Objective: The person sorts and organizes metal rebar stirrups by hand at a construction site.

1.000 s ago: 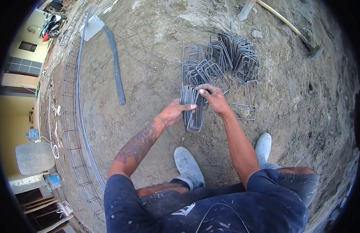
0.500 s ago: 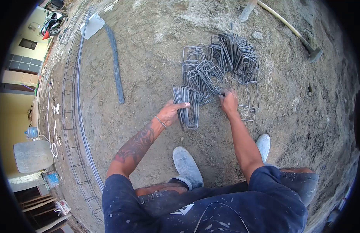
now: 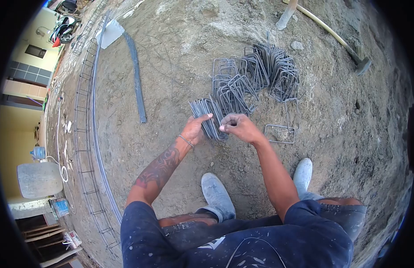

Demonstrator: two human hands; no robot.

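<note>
Shoes (image 3: 218,194), grey and dusty, stand on the bare dirt ground (image 3: 180,147) at the bottom of the view, one under each knee of the crouching person. Just beyond them both forearms reach forward and meet. The left hand (image 3: 194,128), with a thin bracelet at the wrist and a tattoo along the forearm, is clenched around a bundle of stirrups (image 3: 207,117), bent steel-wire rectangles stacked side by side; the bundle sticks up and away from the thumb, tilted toward the left. The right hand (image 3: 239,127) sits just beside it, fingers pinched at the bundle's near right edge, touching the wire; whether it grips a separate stirrup or only the bundle's edge cannot be told.

To the right of the right hand, a single stirrup (image 3: 279,133) lies flat on the ground, apart from the rest. Directly beyond the hands lies a loose pile of stirrups (image 3: 256,73), overlapping and fanned out, its near edge close behind the held bundle.

Farther off to the left, a dark flat bar (image 3: 136,80) lies on the dirt, and beyond it a long rebar cage (image 3: 84,111) runs along the edge of the ground. At the upper right a sledgehammer (image 3: 350,47) with a pale handle rests on the soil. A grey drum (image 3: 39,179) stands at the far left edge.
</note>
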